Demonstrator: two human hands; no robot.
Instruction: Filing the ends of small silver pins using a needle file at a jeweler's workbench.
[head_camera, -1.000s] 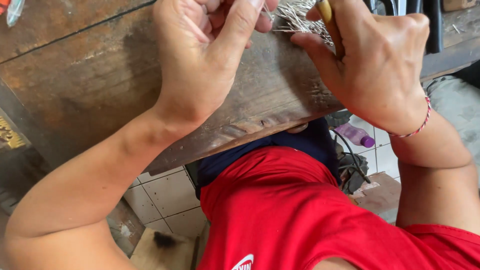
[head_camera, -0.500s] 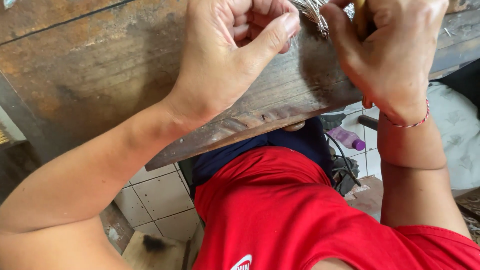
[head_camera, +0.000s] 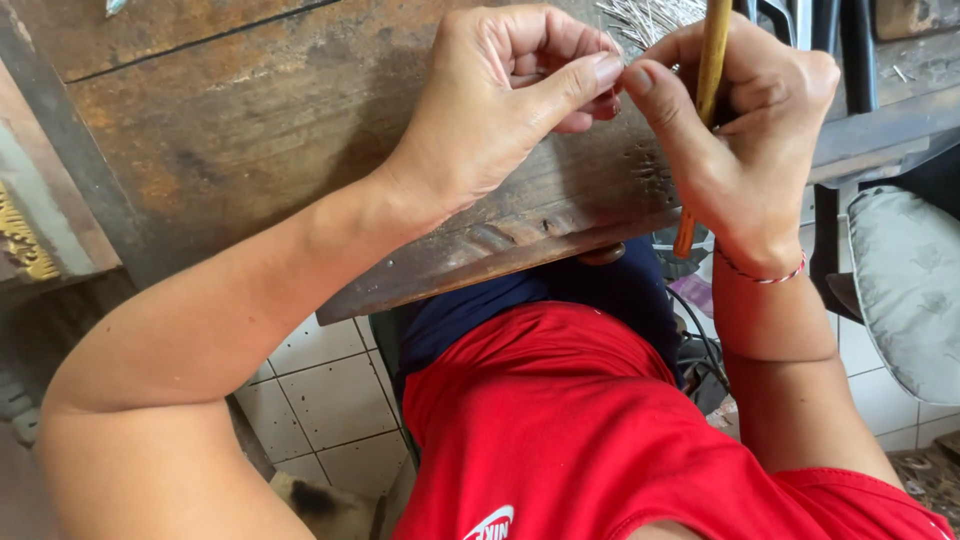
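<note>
Pinching 1 thin wire between the closed left hand (head_camera: 510, 100) and right hand (head_camera: 745, 130), which also grips a yellow stick (head_camera: 710, 70), work on the wire bundle (head_camera: 650, 15) over the wooden surface (head_camera: 250, 130) looks unfinished.

A small hand-craft workshop, by the look of it, likely set up in a home. Across the top of the frame runs a worn wooden workbench (head_camera: 250, 130), its dark boards scratched, stained and pitted with small holes near the front edge. At the top centre lies a bundle of thin pale wires or fibres (head_camera: 650, 15). Below the bench, lower left, the floor is white tile (head_camera: 330, 390) with grimy grout. On the right edge sits a chair with a faded patterned cushion (head_camera: 910, 290), and cables (head_camera: 695, 345) trail under the bench.
</note>
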